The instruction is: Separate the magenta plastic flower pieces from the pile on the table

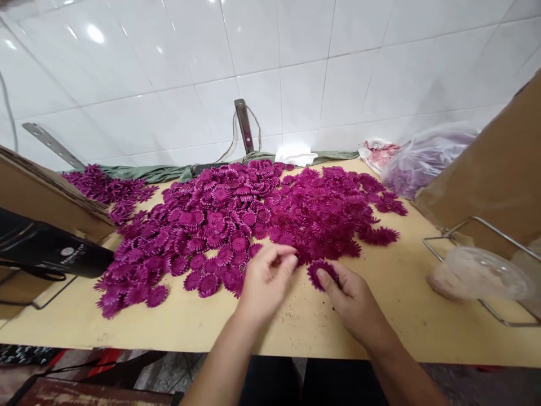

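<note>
My right hand (pixel 349 287) pinches a round magenta artificial flower (pixel 318 275) between thumb and fingers, just above the table front. Beside it on the left, my left hand (pixel 270 276) has thumb and forefinger pressed together. Whatever lies between those fingertips, if anything, is too small to make out. Behind both hands spreads a big pile of similar magenta flowers. Its left part (pixel 211 217) holds flowers with pale-edged, curled petals; its right part (pixel 325 206) looks darker and flatter. A smaller heap of spiky star-shaped pieces (pixel 105 189) lies at the far left.
On the right are a clear round plastic container (pixel 486 273), a wire stand (pixel 499 237), a cardboard box (pixel 486 152) and a filled plastic bag (pixel 426 155). At the left a black cup package (pixel 54 242) leans by another cardboard box (pixel 54 192). White tissue (pixel 296 154) lies by the tiled wall.
</note>
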Demonstrator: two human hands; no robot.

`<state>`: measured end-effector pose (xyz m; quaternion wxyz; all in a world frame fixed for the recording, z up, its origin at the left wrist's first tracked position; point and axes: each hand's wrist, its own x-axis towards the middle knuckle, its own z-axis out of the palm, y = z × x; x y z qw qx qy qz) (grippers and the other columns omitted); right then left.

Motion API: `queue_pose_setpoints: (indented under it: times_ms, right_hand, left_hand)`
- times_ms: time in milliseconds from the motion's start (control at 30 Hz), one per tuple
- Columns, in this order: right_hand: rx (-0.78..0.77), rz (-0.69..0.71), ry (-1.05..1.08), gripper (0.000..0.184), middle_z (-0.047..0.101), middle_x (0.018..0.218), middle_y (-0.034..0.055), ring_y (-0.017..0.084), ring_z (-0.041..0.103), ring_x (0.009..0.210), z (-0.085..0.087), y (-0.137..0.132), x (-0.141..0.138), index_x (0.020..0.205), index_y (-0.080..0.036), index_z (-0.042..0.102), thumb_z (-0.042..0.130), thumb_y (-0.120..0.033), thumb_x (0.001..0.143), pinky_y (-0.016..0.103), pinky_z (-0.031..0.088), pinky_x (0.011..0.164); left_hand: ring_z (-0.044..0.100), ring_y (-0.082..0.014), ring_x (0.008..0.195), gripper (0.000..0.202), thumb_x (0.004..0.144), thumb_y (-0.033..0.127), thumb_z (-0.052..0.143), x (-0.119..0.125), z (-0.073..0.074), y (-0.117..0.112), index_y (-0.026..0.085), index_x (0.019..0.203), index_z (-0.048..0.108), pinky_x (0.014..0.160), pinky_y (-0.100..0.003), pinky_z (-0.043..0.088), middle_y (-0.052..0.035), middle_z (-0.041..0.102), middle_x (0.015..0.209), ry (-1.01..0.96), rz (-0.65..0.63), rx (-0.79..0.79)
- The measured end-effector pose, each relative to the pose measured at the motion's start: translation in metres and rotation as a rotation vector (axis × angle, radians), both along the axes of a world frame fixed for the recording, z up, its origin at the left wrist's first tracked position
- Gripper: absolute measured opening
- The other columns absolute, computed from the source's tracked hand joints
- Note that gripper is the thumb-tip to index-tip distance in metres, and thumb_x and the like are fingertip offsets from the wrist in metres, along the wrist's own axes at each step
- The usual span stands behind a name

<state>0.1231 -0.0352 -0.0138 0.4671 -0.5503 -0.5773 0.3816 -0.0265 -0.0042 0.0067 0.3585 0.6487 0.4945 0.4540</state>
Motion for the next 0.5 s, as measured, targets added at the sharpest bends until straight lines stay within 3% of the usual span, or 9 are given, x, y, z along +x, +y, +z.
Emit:
queue_pose_setpoints:
  times_ms: [67, 200, 400, 500]
  right_hand:
    - [-0.020, -0.067, 0.019, 0.038, 0.040, 0.052, -0.0026, 0.012, 0.039, 0.051, -0.003, 0.004, -0.002, 0.059, -0.019, 0.045, 0.042, -0.049, 0.082, 0.024, 0.033, 0.047]
    - [-0.029, -0.121, 0.019, 0.048, 0.035, 0.050, -0.0036, 0.011, 0.036, 0.048, -0.003, 0.009, -0.008, 0.054, -0.021, 0.038, 0.038, -0.061, 0.080, 0.025, 0.031, 0.046]
    - [0.010, -0.090, -0.102, 0.044, 0.043, 0.054, -0.0015, 0.014, 0.045, 0.052, 0.000, 0.007, -0.012, 0.059, -0.021, 0.039, 0.029, -0.054, 0.087, 0.026, 0.037, 0.049]
    - [0.116, -0.182, -0.261, 0.031, 0.052, 0.068, 0.0032, 0.017, 0.051, 0.060, 0.000, 0.003, -0.011, 0.075, -0.019, 0.048, 0.039, -0.047, 0.085, 0.029, 0.042, 0.055]
  left_hand:
    - [0.058, -0.0170, 0.077, 0.014, 0.074, 0.026, 0.060, 0.008, -0.005, -0.017, 0.017, 0.084, 0.063, 0.071, -0.030, 0.048, -0.0051, 0.064, 0.081, -0.024, -0.072, -0.072]
    - [0.056, -0.0144, 0.071, 0.021, 0.071, 0.029, 0.062, 0.022, -0.012, -0.029, 0.016, 0.087, 0.059, 0.064, -0.026, 0.047, -0.0031, 0.060, 0.077, -0.125, -0.084, -0.219]
    - [0.055, -0.0149, 0.077, 0.013, 0.075, 0.024, 0.056, 0.026, -0.023, -0.024, 0.017, 0.086, 0.060, 0.071, -0.027, 0.045, -0.0032, 0.059, 0.081, -0.186, -0.019, -0.171]
    - [0.054, -0.0136, 0.070, 0.011, 0.078, 0.024, 0.052, 0.022, -0.025, -0.020, 0.017, 0.077, 0.060, 0.068, -0.026, 0.043, -0.0016, 0.060, 0.072, -0.286, 0.021, -0.199]
